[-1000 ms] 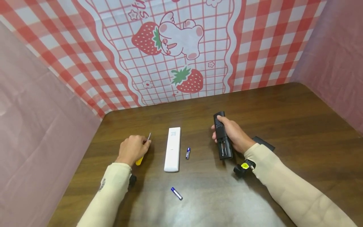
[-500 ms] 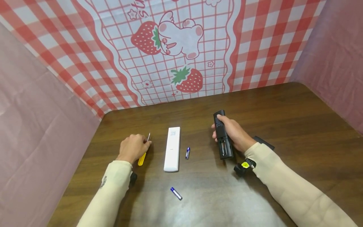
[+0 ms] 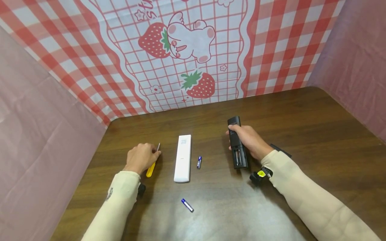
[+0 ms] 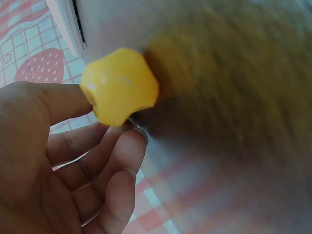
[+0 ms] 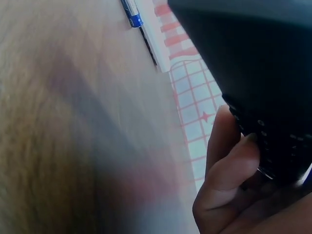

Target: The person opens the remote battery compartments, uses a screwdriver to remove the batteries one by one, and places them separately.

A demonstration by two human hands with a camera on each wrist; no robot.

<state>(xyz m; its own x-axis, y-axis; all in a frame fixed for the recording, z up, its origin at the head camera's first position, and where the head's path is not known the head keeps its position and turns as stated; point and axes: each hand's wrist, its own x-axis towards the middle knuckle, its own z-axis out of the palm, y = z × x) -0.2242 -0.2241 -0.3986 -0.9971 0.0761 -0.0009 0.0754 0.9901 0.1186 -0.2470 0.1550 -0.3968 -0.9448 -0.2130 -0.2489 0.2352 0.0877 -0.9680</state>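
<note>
On the left of the head view, my left hand (image 3: 141, 156) pinches a screwdriver by its front part, thumb and fingers around it. Its yellow handle (image 3: 150, 170) points back toward me, and a thin metal shaft (image 3: 158, 146) sticks out ahead. The left wrist view shows the handle end-on (image 4: 119, 87). At the right, my right hand (image 3: 251, 142) grips a black remote control (image 3: 237, 147), back side up. Its battery compartment (image 3: 238, 157) is uncovered with metal contacts showing. Buttons on its underside appear in the right wrist view (image 5: 273, 131).
Between the hands lies a white remote control (image 3: 182, 159). One blue-and-white battery (image 3: 199, 162) is just right of it; another battery (image 3: 187, 205) lies closer to me. A black flat piece (image 3: 280, 150) is partly hidden behind my right wrist. Cloth walls (image 3: 193, 80) bound the wooden table.
My right thumb has slid slightly toward the left edge of the black remote. More of the yellow handle shows than a second ago. Both hands otherwise stay about where they were.
</note>
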